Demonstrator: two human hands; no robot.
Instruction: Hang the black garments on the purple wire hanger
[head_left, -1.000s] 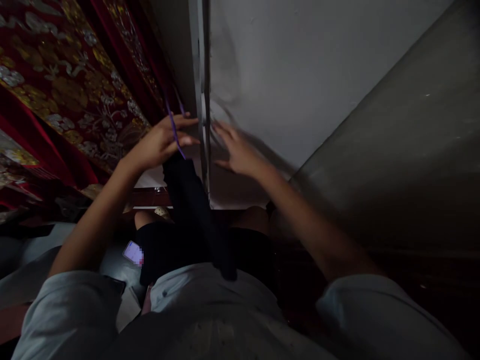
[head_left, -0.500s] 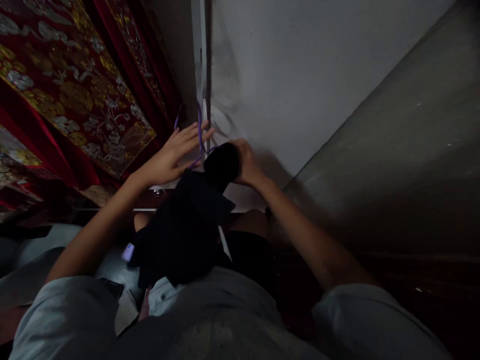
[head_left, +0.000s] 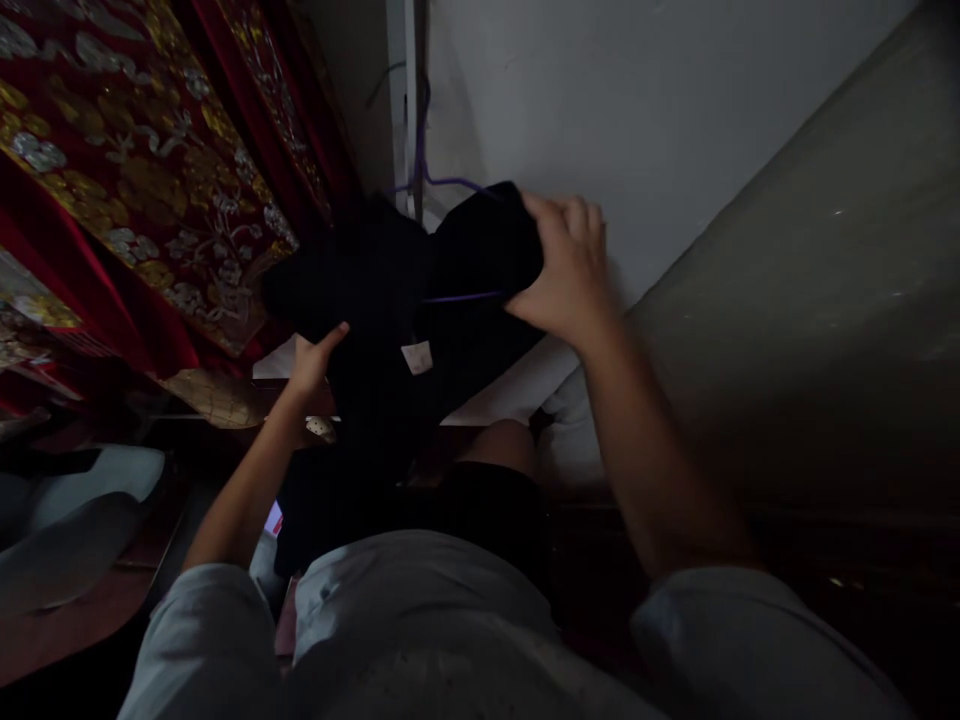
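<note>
A black garment (head_left: 382,300) is spread between my hands in front of me, with a small white label (head_left: 417,357) showing near its middle. A purple clothes hanger (head_left: 450,182) runs inside it; its hook rises above the neck and its lower bar shows in the opening. My right hand (head_left: 566,265) is closed round the shoulder on the right, thumb below and fingers on top. On the left side my left hand (head_left: 315,365) grips the cloth, thumb in front and fingers hidden behind it.
Red cloth with gold and silver embroidery (head_left: 217,180) hangs at the left. Behind the garment are a pale wall (head_left: 637,120) and a narrow upright strip (head_left: 409,100). A lit phone screen (head_left: 273,518) shows low on the left, near a grey seat (head_left: 97,480).
The garment has been raised and spread open, with the hanger now inside it. My left hand has moved from the hanger down onto the cloth; my right hand has moved right and up.
</note>
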